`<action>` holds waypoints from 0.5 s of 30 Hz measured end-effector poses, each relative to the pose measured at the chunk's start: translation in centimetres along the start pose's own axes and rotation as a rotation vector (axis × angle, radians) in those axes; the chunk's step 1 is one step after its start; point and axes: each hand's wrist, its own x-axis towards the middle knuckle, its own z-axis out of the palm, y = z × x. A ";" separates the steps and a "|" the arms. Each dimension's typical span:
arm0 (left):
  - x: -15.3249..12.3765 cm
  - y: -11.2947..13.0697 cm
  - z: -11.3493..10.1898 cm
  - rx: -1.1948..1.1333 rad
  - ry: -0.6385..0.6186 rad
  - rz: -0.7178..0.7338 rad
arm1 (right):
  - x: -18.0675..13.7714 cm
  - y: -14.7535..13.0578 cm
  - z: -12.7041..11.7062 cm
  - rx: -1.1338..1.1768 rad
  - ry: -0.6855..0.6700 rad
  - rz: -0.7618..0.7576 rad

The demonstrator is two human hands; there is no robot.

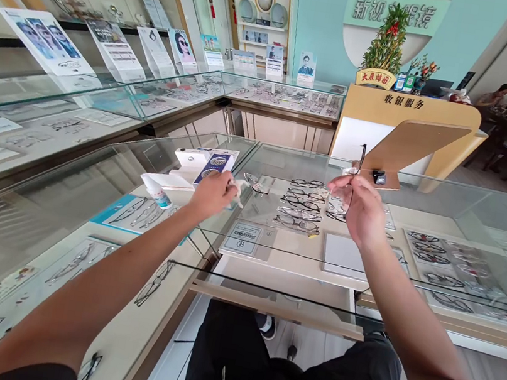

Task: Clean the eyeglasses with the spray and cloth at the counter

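Observation:
My right hand [359, 207] is closed on a pair of glasses [356, 167], whose dark temple arm sticks up above my fingers, over the glass counter [447, 200]. My left hand [213, 193] is pinched on a small white cloth or wipe [238, 188] just above the counter top. A white spray bottle [157, 191] lies on its side beside my left wrist. A white box [191, 158] and a blue-patterned card or booklet [215, 168] sit just beyond that hand. Another pair of glasses [254, 183] rests on the glass between my hands.
Rows of spectacle frames [301, 203] lie in the display case under the glass. A tilted wooden mirror stand [407, 146] stands behind my right hand. More glass cases [105, 98] with leaflets run along the left. A cashier desk [408, 111] with a plant is beyond. A person sits far right.

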 end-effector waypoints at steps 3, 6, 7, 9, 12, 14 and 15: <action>3.4 2.5 0.8 -0.289 0.068 -0.076 | 2.0 -0.5 -0.6 -0.063 -0.024 -0.020; 6.6 6.3 2.5 -0.584 0.065 -0.104 | 3.6 -1.0 -1.0 -0.035 -0.047 0.003; 7.4 7.8 3.3 -0.670 0.043 -0.107 | 4.1 -1.1 -1.2 -0.012 -0.052 0.018; 8.5 10.9 4.8 -1.015 -0.050 -0.173 | 5.0 -1.0 -1.5 0.035 -0.067 0.054; 9.0 15.0 7.2 -1.383 -0.196 -0.267 | 6.3 -0.3 -2.2 0.078 -0.114 0.099; 8.8 16.9 8.6 -1.433 -0.223 -0.220 | 6.8 0.4 -2.7 0.087 -0.149 0.117; 8.6 17.5 9.3 -1.447 -0.244 -0.177 | 7.0 0.8 -3.0 0.084 -0.157 0.124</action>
